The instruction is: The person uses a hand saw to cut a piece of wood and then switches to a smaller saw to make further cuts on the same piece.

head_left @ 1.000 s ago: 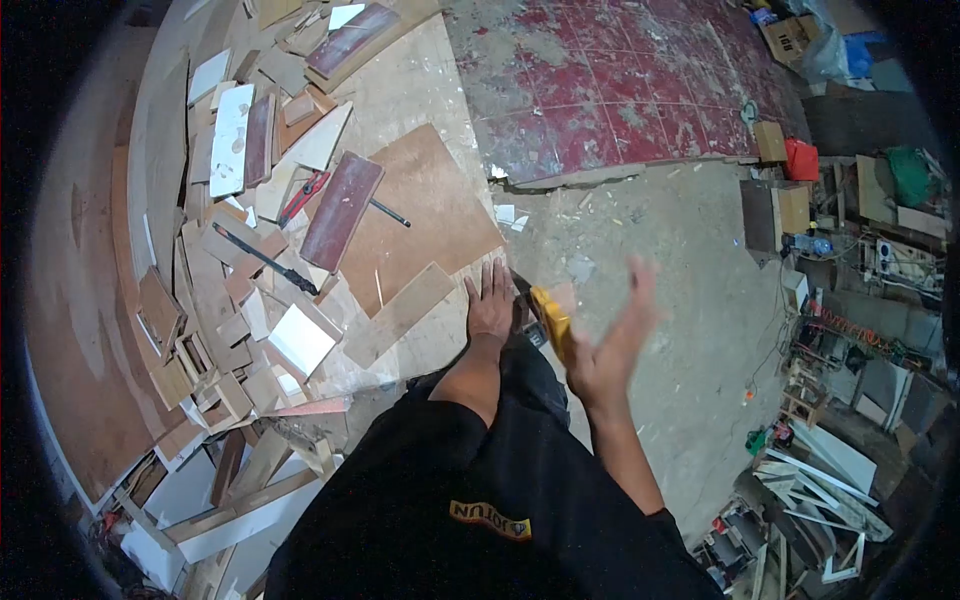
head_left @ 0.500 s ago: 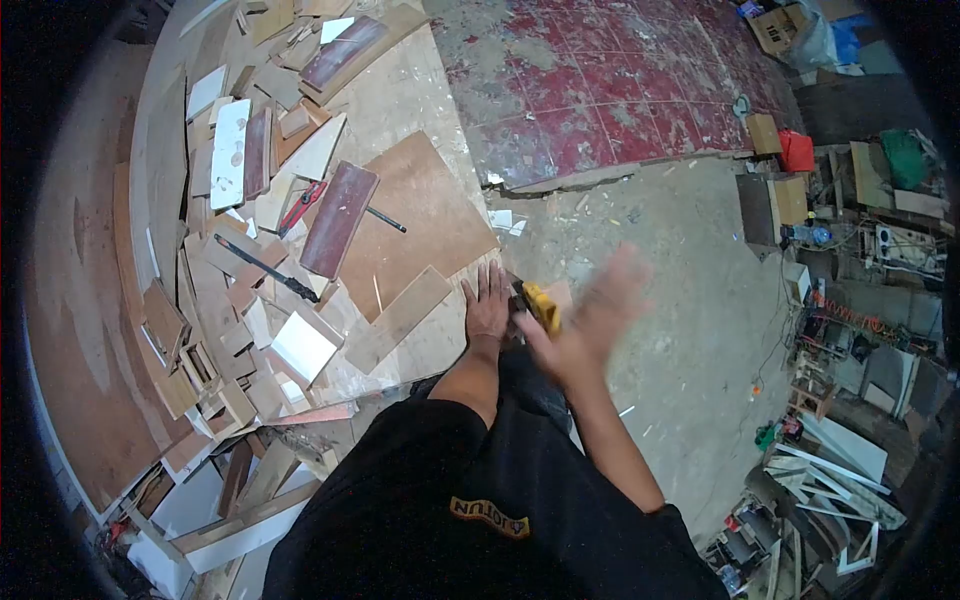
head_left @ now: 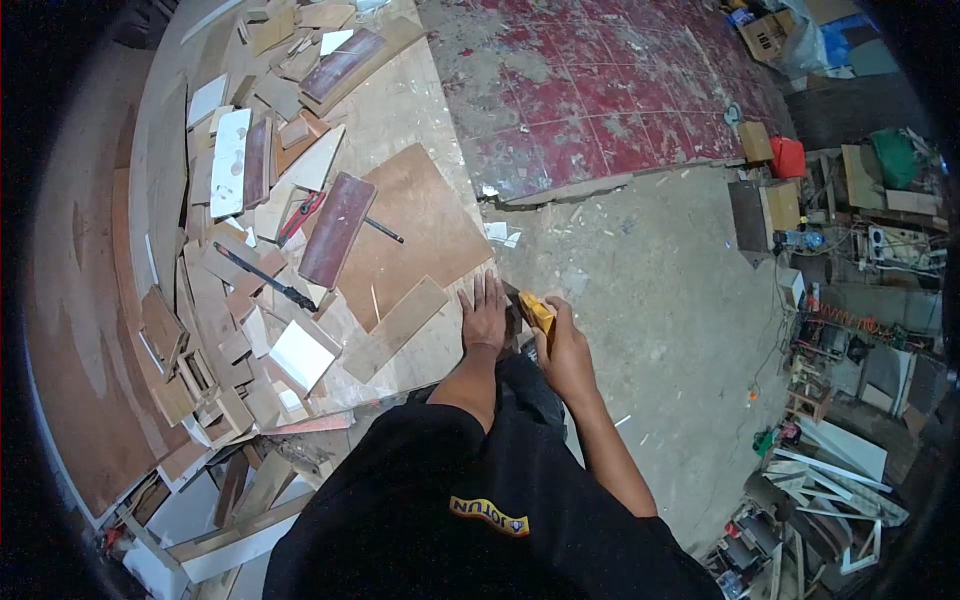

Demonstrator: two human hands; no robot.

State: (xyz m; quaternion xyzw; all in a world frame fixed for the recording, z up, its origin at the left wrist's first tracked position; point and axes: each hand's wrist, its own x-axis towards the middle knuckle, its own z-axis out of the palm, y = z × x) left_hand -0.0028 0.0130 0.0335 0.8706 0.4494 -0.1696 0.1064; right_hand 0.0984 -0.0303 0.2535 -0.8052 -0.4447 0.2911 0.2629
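My left hand lies flat at the right edge of the worktable, fingers pointing away from me. Beside it, along that edge, is a dark brown piece, partly hidden. My right hand is closed around a yellow tool just off the table edge; its exact kind cannot be made out. Left of my left hand lies a narrow wooden board. Beyond it, a large thin brown sheet carries a reddish-brown panel and a black rod.
Many wood offcuts cover the table's left side, with a red-handled tool and a long black tool among them. A concrete floor stretches to the right, below a raised red tiled floor. Frames and scraps pile up at far right.
My right hand was raised, blurred and spread beside the yellow tool; now it has come down and closed around it. My left hand has stayed flat at the table edge.
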